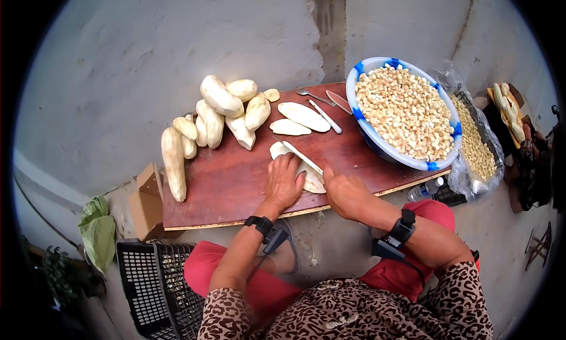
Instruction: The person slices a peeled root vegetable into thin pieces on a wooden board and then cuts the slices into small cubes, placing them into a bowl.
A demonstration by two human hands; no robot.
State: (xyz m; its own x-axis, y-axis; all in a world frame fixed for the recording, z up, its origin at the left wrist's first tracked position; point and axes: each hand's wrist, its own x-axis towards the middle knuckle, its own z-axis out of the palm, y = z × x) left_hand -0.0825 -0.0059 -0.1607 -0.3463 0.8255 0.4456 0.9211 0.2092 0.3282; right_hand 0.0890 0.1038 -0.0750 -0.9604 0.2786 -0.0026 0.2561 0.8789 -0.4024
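In the head view, the landmark is the blue-and-white basin (405,113), heaped with pale cubes and standing at the right end of the red table (218,181). Left of the basin and nearer the person, the cut root (313,184) lies flat on the table, partly under the left hand (284,184). That hand's fingers are close together, pressing on the root, with the thumb set apart from them. The right hand (346,194), between the root and the basin's near side, has its fingers curled around the handle of a knife (303,157), whose pale blade slants across the root. Just left of the basin are a second knife (325,117), a spoon (315,96) and two long slices (304,116). Farther left of it, peeled roots (219,98) lie piled. Right of the basin sits a plastic bag (496,163) of cubes.
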